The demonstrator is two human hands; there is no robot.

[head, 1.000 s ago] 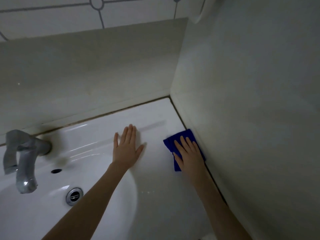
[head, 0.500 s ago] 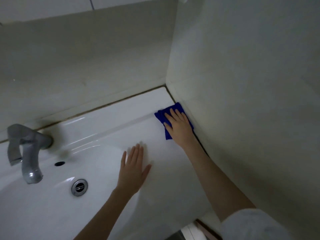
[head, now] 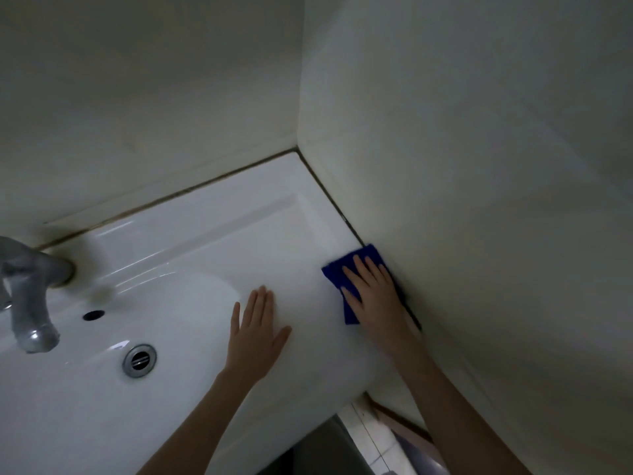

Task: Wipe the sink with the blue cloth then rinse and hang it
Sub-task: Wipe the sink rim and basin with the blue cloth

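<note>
No writing, brand mark, number or sign can be read. None is made out on the white ceramic sink [head: 205, 234] under the left hand [head: 255, 334], on the folded blue cloth [head: 337, 272] beneath the right hand [head: 373, 296], on the grey metal tap [head: 29, 296] far left of both hands, or on the pale walls [head: 479, 166] beyond them.
</note>
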